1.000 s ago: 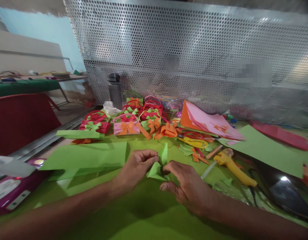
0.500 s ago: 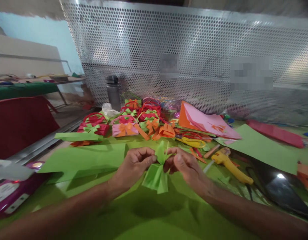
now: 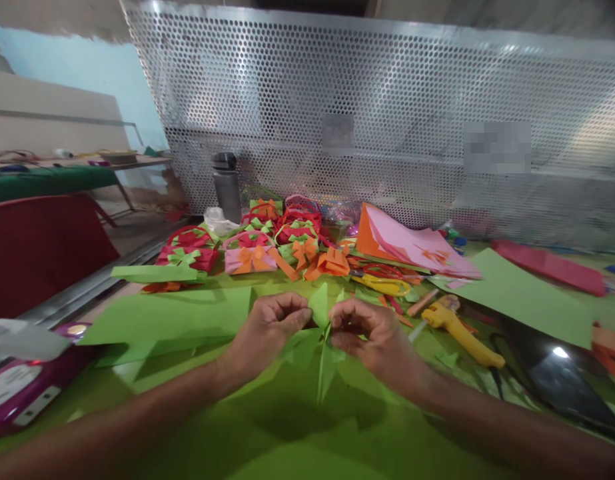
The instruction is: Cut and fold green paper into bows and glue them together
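A light green paper bow point(image 3: 318, 306) is held up over the table between my two hands, its pleated ends spreading below the pinched middle. My left hand point(image 3: 270, 331) is closed at the bow's left side, thumb and forefinger at the edge of its upper loop. On the other side my right hand point(image 3: 374, 333) pinches the bow near its middle, partly hiding it. Left of my hands lies a green paper sheet point(image 3: 187, 313). Behind them sit several small paper bags with bows, among them a pink bag point(image 3: 250, 260).
A yellow glue gun point(image 3: 462, 337) and a black phone-like slab point(image 3: 552, 373) lie on the right. Scissors with yellow handles point(image 3: 384, 285) rest behind my right hand. A purple device point(image 3: 32, 387) stands at left, a grey bottle point(image 3: 227, 190) before the perforated metal panel point(image 3: 387, 80).
The bow has been turned, so its lower ends now show edge-on and spread apart. My right hand has closed in on the bow's middle; my left hand has hardly moved.
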`<state>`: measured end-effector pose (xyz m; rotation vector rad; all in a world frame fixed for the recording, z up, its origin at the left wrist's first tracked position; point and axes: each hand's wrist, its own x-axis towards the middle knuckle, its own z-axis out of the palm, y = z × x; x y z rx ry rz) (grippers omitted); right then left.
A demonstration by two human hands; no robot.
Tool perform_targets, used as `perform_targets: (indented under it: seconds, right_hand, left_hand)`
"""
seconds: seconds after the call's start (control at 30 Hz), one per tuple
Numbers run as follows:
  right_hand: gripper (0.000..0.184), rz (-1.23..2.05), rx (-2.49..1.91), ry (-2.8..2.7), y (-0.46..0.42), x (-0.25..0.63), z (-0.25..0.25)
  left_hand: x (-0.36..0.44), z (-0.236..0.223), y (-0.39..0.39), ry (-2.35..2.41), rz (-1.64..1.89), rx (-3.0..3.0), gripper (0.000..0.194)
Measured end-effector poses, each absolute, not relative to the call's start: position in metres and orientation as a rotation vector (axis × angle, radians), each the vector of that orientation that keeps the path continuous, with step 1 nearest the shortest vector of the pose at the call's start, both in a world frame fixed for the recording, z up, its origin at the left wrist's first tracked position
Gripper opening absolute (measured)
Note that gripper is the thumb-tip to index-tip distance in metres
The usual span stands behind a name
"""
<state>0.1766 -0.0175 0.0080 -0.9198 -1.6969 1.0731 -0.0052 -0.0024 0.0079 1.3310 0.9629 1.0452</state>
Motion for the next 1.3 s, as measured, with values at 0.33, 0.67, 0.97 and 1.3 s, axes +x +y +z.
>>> perform_targets:
  seconds: [0.33, 0.67, 0.97, 1.3]
  right_hand:
    - [0.031, 0.818, -1.161, -1.799, -0.016, 0.179, 0.003]
    - [0.065, 0.953, -1.196, -1.646, -0.011, 0.179, 0.009]
    - [0.06, 1.049, -1.127, -1.538, -0.014, 0.173, 0.008]
    - [0.023, 0.215, -1.301, -2.011, 0.026, 0.217, 0.027]
  left_hand:
    - [-0.004, 0.002, -0.006, 0.927, 1.014, 1.332, 0.022]
    - [-0.002, -0.001, -0.007, 0.832, 0.992, 1.145, 0.022]
    - [0.003, -0.003, -0.007, 0.866, 0.87, 1.183, 0.025]
    - [-0.016, 0.01, 0.009, 1.088, 1.015, 1.077, 0.018]
